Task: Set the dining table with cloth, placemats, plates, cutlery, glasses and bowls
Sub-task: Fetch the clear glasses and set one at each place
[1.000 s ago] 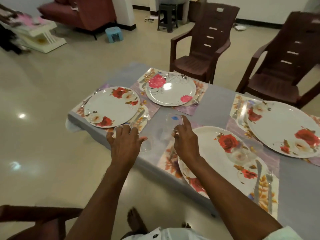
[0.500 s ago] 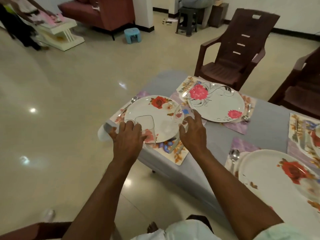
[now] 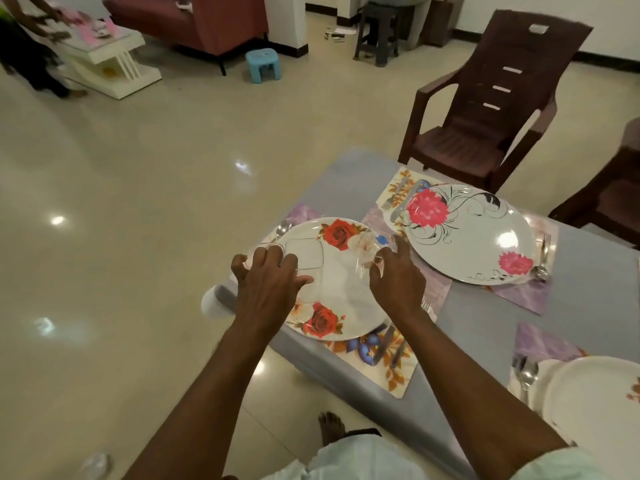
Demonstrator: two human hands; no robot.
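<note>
Left hand grips clear glass over plate.

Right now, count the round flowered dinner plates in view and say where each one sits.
3. The red-rose plate lies under both hands at the table's near corner; the pink-flower plate lies before the brown chair; a third plate is cut off at the lower right. More may lie out of frame.

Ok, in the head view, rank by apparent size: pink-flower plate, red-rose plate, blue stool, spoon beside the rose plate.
1-2. pink-flower plate and red-rose plate: look alike, unranked
3. blue stool, though farther off
4. spoon
</note>
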